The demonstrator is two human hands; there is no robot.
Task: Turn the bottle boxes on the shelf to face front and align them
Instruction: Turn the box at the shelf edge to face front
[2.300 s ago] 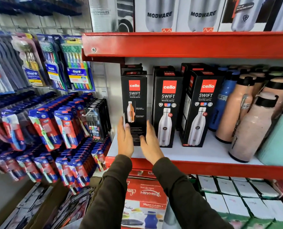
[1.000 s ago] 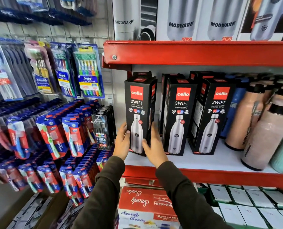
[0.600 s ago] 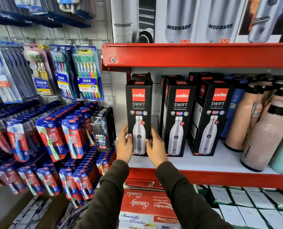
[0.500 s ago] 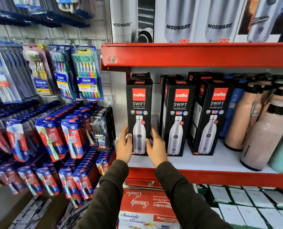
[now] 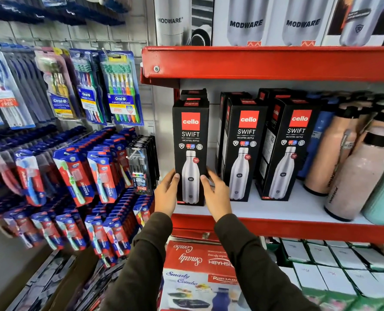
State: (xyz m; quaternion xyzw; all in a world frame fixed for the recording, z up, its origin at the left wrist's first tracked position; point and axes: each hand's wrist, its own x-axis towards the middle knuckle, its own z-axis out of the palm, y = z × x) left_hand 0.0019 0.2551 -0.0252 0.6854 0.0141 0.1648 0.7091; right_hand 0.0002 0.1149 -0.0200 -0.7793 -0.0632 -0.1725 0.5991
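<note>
Thumbs press the box [image 5: 190, 151] front: we clamp it between left hand [image 5: 165, 194] and right hand [image 5: 216, 195], squaring it on the shelf [image 5: 298, 226] beside its neighbours.

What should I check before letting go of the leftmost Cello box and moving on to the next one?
1. Leftmost Cello box shows its front panel: ok.
2. It stands upright on the white shelf: ok.
3. Left hand and right hand flank its lower sides: ok.
4. Gap to the middle Cello box matches the others: not ok, looks wider.
5. Right Cello box squared to front: not ok, side panel shows.
6. Boxes behind the front row aligned: cannot tell.
</note>
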